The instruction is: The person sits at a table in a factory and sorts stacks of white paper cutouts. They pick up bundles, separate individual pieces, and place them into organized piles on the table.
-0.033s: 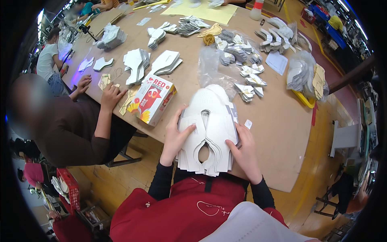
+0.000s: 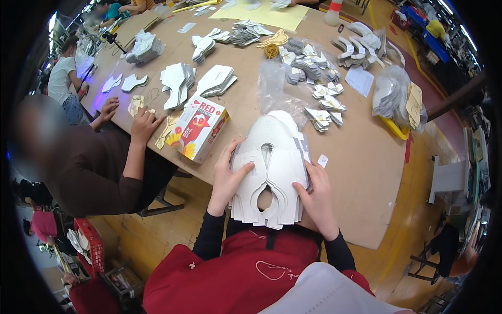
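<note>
Two hands work one thick stack of white, cut shoe-upper pieces point(image 2: 272, 172), which lies at the near edge of the brown cardboard-covered table point(image 2: 366, 172) and overhangs it toward the red apron point(image 2: 246, 272). The left hand point(image 2: 227, 178) grasps the stack's left side, fingers spread over the top sheet; the right hand point(image 2: 316, 199) clasps its right side, thumb on top. The pieces are flat and rounded, with a keyhole-shaped cutout down the middle. To the left, a co-worker's hand point(image 2: 144, 123) rests on the table, then one red-and-white carton point(image 2: 201, 128) stands just beside the stack. Behind lies crumpled clear plastic point(image 2: 277, 86); further right, one small white tag point(image 2: 322, 160).
</note>
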A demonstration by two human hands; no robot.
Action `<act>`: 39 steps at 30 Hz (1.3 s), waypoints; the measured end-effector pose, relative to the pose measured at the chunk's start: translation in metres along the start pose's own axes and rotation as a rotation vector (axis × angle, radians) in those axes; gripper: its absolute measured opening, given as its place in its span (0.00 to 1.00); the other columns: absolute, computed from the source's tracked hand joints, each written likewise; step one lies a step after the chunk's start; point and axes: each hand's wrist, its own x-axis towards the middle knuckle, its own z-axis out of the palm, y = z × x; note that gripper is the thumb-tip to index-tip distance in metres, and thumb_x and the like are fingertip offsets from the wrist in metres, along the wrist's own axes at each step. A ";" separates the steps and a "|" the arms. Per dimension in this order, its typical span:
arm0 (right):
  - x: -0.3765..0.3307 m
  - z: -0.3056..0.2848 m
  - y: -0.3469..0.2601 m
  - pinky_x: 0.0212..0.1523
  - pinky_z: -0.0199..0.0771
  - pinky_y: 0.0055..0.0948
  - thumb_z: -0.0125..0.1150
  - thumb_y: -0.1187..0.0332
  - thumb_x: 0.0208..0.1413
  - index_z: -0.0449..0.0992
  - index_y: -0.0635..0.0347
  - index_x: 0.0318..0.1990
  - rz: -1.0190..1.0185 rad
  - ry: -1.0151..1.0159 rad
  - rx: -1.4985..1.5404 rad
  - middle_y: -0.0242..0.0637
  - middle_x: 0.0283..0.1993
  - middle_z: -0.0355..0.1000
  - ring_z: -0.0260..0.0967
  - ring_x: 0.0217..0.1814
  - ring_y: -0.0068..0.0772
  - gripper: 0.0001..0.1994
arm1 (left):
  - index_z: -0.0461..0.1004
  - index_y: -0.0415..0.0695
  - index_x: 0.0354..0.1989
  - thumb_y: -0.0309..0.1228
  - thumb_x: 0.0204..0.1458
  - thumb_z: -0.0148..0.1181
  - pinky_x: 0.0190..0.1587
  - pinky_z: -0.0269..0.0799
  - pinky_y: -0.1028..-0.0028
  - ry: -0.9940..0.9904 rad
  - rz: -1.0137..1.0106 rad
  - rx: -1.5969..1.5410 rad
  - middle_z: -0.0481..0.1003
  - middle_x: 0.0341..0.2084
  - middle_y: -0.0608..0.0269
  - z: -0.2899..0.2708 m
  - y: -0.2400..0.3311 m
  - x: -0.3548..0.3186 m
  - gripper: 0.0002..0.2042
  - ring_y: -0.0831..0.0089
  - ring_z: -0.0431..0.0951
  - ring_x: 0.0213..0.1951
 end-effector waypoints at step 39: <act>-0.041 -0.129 0.065 0.67 0.55 0.38 0.67 0.72 0.51 0.58 0.62 0.66 0.226 0.309 -0.016 0.48 0.66 0.59 0.55 0.69 0.44 0.35 | 0.68 0.38 0.40 0.15 0.45 0.66 0.47 0.77 0.69 -0.172 0.116 -0.099 0.79 0.41 0.47 0.006 0.022 0.025 0.16 0.58 0.80 0.47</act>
